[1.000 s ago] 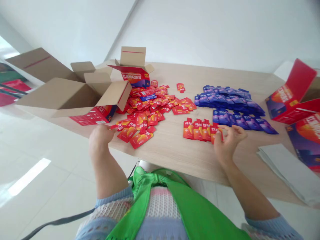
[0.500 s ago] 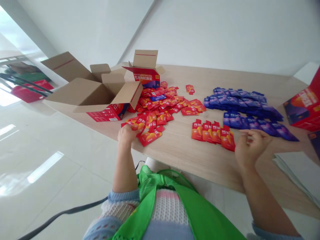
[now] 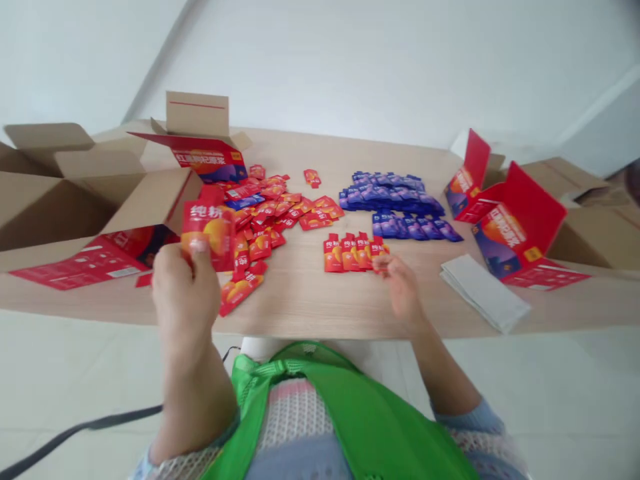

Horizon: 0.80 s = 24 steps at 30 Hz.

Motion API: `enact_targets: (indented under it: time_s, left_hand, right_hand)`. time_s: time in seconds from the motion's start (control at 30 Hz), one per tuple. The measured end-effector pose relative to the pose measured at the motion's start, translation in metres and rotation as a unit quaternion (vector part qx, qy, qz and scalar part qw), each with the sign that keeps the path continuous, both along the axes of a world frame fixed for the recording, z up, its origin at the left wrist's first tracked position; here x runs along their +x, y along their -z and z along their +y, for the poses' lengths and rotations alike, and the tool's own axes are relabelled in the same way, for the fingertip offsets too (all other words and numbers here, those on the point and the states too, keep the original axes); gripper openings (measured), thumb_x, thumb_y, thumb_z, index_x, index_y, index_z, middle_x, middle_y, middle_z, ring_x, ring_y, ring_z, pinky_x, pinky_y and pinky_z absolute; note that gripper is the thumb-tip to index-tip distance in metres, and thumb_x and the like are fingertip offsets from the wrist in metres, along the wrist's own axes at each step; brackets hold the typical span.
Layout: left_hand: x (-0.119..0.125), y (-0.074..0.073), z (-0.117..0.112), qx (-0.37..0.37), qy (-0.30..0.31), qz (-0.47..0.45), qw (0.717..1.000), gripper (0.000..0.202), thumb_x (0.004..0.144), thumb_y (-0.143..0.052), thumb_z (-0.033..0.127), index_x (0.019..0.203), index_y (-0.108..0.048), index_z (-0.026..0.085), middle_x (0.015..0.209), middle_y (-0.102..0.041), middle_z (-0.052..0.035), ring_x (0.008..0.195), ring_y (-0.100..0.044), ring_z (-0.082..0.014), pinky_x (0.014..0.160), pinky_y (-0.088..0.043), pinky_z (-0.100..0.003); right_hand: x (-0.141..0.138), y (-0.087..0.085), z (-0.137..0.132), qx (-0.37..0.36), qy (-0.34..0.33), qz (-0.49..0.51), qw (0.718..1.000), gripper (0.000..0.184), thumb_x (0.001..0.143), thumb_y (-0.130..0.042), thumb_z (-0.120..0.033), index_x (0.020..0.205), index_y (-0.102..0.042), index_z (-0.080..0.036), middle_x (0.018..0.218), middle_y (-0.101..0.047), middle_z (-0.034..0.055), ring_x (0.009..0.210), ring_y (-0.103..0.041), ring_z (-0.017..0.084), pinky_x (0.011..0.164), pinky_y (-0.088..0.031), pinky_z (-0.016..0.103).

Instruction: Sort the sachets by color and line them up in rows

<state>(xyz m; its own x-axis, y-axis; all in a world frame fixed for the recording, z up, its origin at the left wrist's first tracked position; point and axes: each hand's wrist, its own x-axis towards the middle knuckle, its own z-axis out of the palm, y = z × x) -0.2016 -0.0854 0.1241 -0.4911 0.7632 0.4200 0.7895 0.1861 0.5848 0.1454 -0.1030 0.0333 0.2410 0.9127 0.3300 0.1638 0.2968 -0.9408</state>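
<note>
Raised above the table's left part, my left hand (image 3: 187,293) is closed on a red pouch (image 3: 213,230) with an orange fruit print, gripped at its lower edge. My right hand (image 3: 403,283) is at the right end of a short row of overlapping red pouches (image 3: 347,255). Its thumb and fingertips meet the last pouch of that row; whether they pinch or only touch it I cannot make out. A loose heap of red pouches (image 3: 270,210) spreads beyond my left hand, with a blue pouch (image 3: 245,202) among them. Purple-blue pouches (image 3: 390,195) lie in overlapping rows behind the red row.
On the left stand an open brown carton (image 3: 100,207) and an open red box (image 3: 210,160). Open red boxes (image 3: 505,233) and another carton (image 3: 595,233) stand at the right. A folded white sheet (image 3: 483,293) lies near the front edge. One red pouch (image 3: 312,177) lies apart.
My left hand has lifted a red pouch off the heap towards me. My right hand stays by the row's right end. The view has turned right, bringing the right-hand boxes into sight.
</note>
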Motion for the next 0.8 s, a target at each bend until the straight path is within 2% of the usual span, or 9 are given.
enact_targets:
  time_s: [0.07, 0.13, 0.23, 0.33, 0.43, 0.53, 0.63, 0.7, 0.8]
  left_hand:
    - [0.053, 0.006, 0.007, 0.032, 0.124, -0.048, 0.991, 0.024, 0.100, -0.046, 0.036, 0.081, -0.043, 0.021, 0.079, -0.053, -0.0022, 0.077, -0.053, -0.0185, 0.071, -0.042, -0.030]
    - [0.110, 0.020, 0.011, 0.045, 0.237, -0.088, 0.966, 0.026, 0.102, -0.043, 0.034, 0.079, -0.040, 0.022, 0.080, -0.053, -0.0025, 0.076, -0.053, -0.0176, 0.070, -0.042, -0.029]
    - [0.185, 0.048, 0.005, 0.039, 0.347, -0.110, 0.931, 0.018, 0.103, -0.040, 0.029, 0.087, -0.044, 0.021, 0.087, -0.058, -0.0061, 0.080, -0.058, -0.0189, 0.072, -0.045, -0.030]
    - [0.229, 0.070, -0.008, -0.032, 0.384, -0.106, 0.917, 0.009, 0.103, -0.042, 0.026, 0.100, -0.046, 0.019, 0.091, -0.064, -0.0090, 0.080, -0.065, -0.0204, 0.069, -0.048, -0.030]
    - [0.239, 0.075, -0.017, -0.123, 0.407, -0.033, 0.905, 0.019, 0.104, -0.043, 0.029, 0.115, -0.046, 0.013, 0.101, -0.068, -0.0134, 0.092, -0.070, -0.0229, 0.075, -0.051, -0.030]
    - [0.230, 0.069, -0.016, -0.193, 0.401, 0.080, 0.892, 0.028, 0.104, -0.040, 0.028, 0.124, -0.048, 0.010, 0.111, -0.069, -0.0171, 0.109, -0.070, -0.0265, 0.090, -0.052, -0.036]
    - [0.214, 0.063, -0.009, -0.280, 0.422, 0.155, 0.848, 0.028, 0.100, -0.037, 0.014, 0.119, -0.057, 0.010, 0.106, -0.072, -0.0169, 0.107, -0.071, -0.0288, 0.096, -0.051, -0.043]
    - [0.205, 0.061, -0.005, -0.310, 0.444, 0.174, 0.822, 0.034, 0.094, -0.037, 0.006, 0.118, -0.060, 0.011, 0.109, -0.073, -0.0164, 0.108, -0.071, -0.0289, 0.096, -0.051, -0.043]
    - [0.195, 0.058, -0.002, -0.331, 0.472, 0.183, 0.796, 0.039, 0.089, -0.038, 0.002, 0.119, -0.062, 0.010, 0.114, -0.073, -0.0177, 0.111, -0.070, -0.0291, 0.096, -0.051, -0.042]
  right_hand:
    - [-0.019, -0.007, -0.009, -0.013, -0.088, 0.023, 0.996, 0.037, 0.092, -0.051, -0.052, 0.107, -0.067, -0.021, 0.098, -0.067, 0.0056, 0.090, -0.059, 0.020, 0.073, -0.043, 0.033]
    - [-0.034, -0.012, -0.012, -0.029, -0.117, 0.017, 0.993, 0.040, 0.096, -0.047, -0.055, 0.112, -0.064, -0.022, 0.097, -0.067, 0.0051, 0.090, -0.059, 0.020, 0.074, -0.044, 0.033]
    - [-0.039, -0.012, -0.004, -0.028, -0.031, -0.014, 0.999, 0.044, 0.099, -0.041, -0.060, 0.104, -0.062, -0.023, 0.094, -0.066, 0.0050, 0.089, -0.060, 0.020, 0.080, -0.046, 0.034]
    - [-0.022, -0.002, 0.007, -0.032, 0.084, -0.059, 0.994, 0.050, 0.100, -0.035, -0.065, 0.094, -0.061, -0.022, 0.093, -0.067, 0.0065, 0.088, -0.061, 0.021, 0.080, -0.047, 0.035]
    - [0.009, 0.012, 0.016, -0.071, 0.148, -0.126, 0.978, 0.052, 0.101, -0.029, -0.062, 0.084, -0.059, -0.022, 0.087, -0.069, 0.0076, 0.080, -0.061, 0.021, 0.073, -0.047, 0.033]
    - [0.042, 0.022, 0.022, -0.172, 0.199, -0.232, 0.937, 0.052, 0.104, -0.023, -0.049, 0.082, -0.060, -0.021, 0.092, -0.072, 0.0107, 0.083, -0.063, 0.021, 0.073, -0.046, 0.030]
    - [0.064, 0.027, 0.027, -0.269, 0.226, -0.300, 0.887, 0.049, 0.104, -0.024, -0.036, 0.089, -0.066, -0.017, 0.103, -0.073, 0.0153, 0.094, -0.065, 0.022, 0.081, -0.046, 0.029]
    - [0.072, 0.028, 0.030, -0.300, 0.244, -0.316, 0.866, 0.046, 0.103, -0.028, -0.032, 0.093, -0.070, -0.015, 0.106, -0.073, 0.0182, 0.100, -0.066, 0.024, 0.086, -0.045, 0.032]
    - [0.073, 0.028, 0.035, -0.333, 0.278, -0.348, 0.831, 0.047, 0.102, -0.030, -0.031, 0.097, -0.073, -0.012, 0.104, -0.072, 0.0213, 0.103, -0.065, 0.028, 0.094, -0.041, 0.039]
